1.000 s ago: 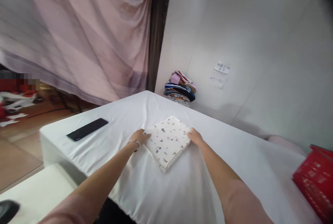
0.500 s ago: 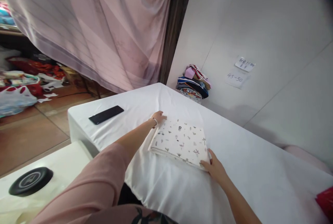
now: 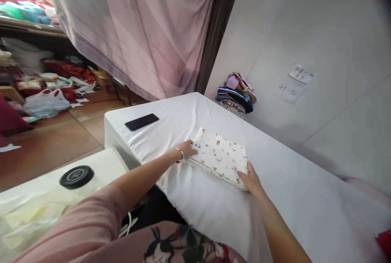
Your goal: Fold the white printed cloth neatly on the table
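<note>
A folded white cloth (image 3: pixel 220 155) with small scattered grey and brown prints lies on the white-covered table (image 3: pixel 290 189). Its layers show along the near edge. My left hand (image 3: pixel 187 149), with a bracelet at the wrist, is closed on the cloth's near left corner. At the near right corner my right hand (image 3: pixel 251 177) grips the cloth, thumb on top and the other fingers partly hidden behind the edge.
A black phone (image 3: pixel 142 121) lies on the table's left part. Left of me, a lower white surface (image 3: pixel 106 161) carries a round black lid (image 3: pixel 77 176) and clear plastic (image 3: pixel 33 210). Folded clothes (image 3: pixel 235 94) are stacked by the wall at the far corner. A pink curtain (image 3: pixel 146 31) hangs behind.
My left hand has slid from the cloth's far left corner to its near left corner and closed there. My right hand stays at the right corner. The view has shifted left.
</note>
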`<move>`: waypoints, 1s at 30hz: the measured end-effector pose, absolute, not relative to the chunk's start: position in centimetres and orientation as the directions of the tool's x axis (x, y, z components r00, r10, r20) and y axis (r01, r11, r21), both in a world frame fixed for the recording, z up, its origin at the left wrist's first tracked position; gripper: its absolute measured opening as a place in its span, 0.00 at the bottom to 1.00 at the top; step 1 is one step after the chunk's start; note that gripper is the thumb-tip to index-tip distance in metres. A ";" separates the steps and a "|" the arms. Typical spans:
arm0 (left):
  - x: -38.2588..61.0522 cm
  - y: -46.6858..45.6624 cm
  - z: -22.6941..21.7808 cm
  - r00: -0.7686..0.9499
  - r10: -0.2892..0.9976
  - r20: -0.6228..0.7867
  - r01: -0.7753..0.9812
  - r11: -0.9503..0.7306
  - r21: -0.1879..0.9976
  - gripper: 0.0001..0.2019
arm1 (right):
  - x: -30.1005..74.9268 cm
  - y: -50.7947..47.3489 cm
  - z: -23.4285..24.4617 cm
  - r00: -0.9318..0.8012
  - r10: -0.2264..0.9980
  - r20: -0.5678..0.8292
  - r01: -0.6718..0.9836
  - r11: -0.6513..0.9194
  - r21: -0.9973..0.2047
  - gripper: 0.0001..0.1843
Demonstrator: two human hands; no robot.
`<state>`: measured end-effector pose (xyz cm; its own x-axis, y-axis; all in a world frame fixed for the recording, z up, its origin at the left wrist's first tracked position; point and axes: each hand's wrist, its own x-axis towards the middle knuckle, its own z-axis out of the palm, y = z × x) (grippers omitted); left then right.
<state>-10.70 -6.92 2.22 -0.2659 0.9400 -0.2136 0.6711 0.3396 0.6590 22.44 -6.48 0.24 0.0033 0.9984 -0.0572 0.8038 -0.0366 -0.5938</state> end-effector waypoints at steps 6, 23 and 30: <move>-13.0 -5.6 3.3 -0.275 0.934 -0.229 0.597 0.352 0.721 0.20 | 21.5 -11.7 1.0 -0.099 0.990 -0.105 0.751 0.005 -0.660 0.46; -14.4 -12.5 0.9 -0.320 0.944 -0.084 0.547 0.257 0.797 0.17 | 5.0 -10.0 5.0 -0.683 0.679 0.268 0.516 0.709 -0.481 0.16; -14.2 -12.2 0.1 -0.324 0.946 0.009 0.620 0.206 0.757 0.14 | 0.7 -8.9 2.9 -0.697 0.650 0.302 0.634 0.756 -0.163 0.25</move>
<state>-14.24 -12.18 0.13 -0.3241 0.9460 0.0086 0.6201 0.2056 0.7571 0.69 -8.88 2.90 -0.6970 0.6502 0.3025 0.6344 0.7557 -0.1627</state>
